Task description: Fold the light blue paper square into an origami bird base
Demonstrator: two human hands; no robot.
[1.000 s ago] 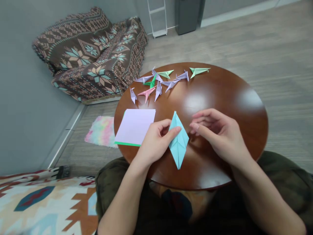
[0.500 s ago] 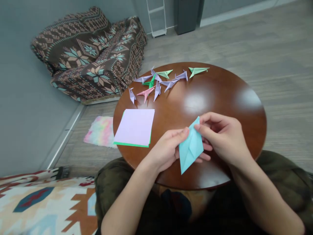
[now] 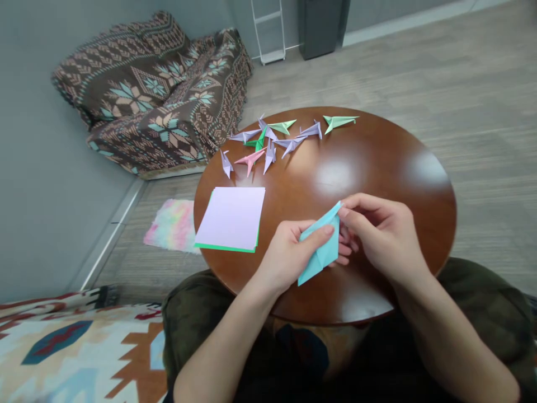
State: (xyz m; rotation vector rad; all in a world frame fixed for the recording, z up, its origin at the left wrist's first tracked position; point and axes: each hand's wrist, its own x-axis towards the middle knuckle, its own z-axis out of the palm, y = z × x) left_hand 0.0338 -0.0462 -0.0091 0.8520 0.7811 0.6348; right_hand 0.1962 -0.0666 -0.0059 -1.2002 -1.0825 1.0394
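Closest in view, across the bottom of the frame, is the person's lap in a dark olive garment (image 3: 482, 302), with both forearms reaching forward over it. The folded blue paper (image 3: 321, 252) is held between the 2 hands, just above the near part of the table; whether its low tip touches the wood is hard to tell from this angle. Its long axis runs on a slant, from a low tip on the left up to a high tip on the right.

The left hand (image 3: 291, 252) is nearer the low end, with its thumb pressed flat on the paper's face and its other fingers curled behind, their tips showing past the right edge. The right hand (image 3: 380, 238) is nearer the high tip, which it pinches between thumb and forefinger, the remaining fingers bent close together.

Beyond the hands, on the round wooden table (image 3: 377, 157), lies a stack of lilac paper squares (image 3: 230, 217) with a green sheet showing at 2 edges. Past it are about 10 small paper birds (image 3: 271, 157) in lilac, green and pink. Off the table's left edge is a fluffy pastel rug (image 3: 172, 224). Farther away stand a sofa under a brown patterned throw (image 3: 155, 95), a white rack (image 3: 268, 28) and a dark bin (image 3: 319, 28).
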